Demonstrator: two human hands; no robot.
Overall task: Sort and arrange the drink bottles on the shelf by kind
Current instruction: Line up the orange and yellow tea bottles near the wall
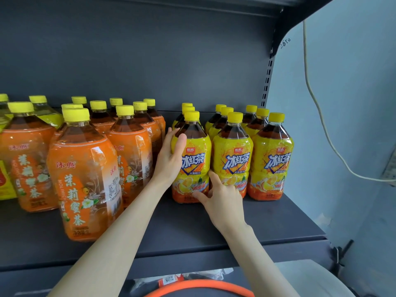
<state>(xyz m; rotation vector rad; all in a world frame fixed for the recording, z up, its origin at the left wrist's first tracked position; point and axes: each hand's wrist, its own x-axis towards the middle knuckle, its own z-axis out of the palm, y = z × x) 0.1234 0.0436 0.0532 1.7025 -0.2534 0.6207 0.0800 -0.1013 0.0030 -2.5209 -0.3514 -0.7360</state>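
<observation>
Three rows of yellow-label iced tea bottles stand at the right of the dark shelf [278,221]. My left hand [169,159] wraps the left side of the front bottle of the left row [195,161]. My right hand [222,200] touches the lower part of that bottle, with fingers in the gap beside the neighbouring yellow bottle [233,157]. A third front yellow bottle [271,159] stands at the right end. Several orange-label jasmine tea bottles fill the left, the nearest one [83,179] standing forward of the others.
The shelf's back panel and right upright [266,82] close in the bottles. A white cable [321,125] hangs on the wall at right. Below the shelf edge lie an orange hoop [199,285] and plastic wrapping. Another yellow package [5,183] shows at the far left.
</observation>
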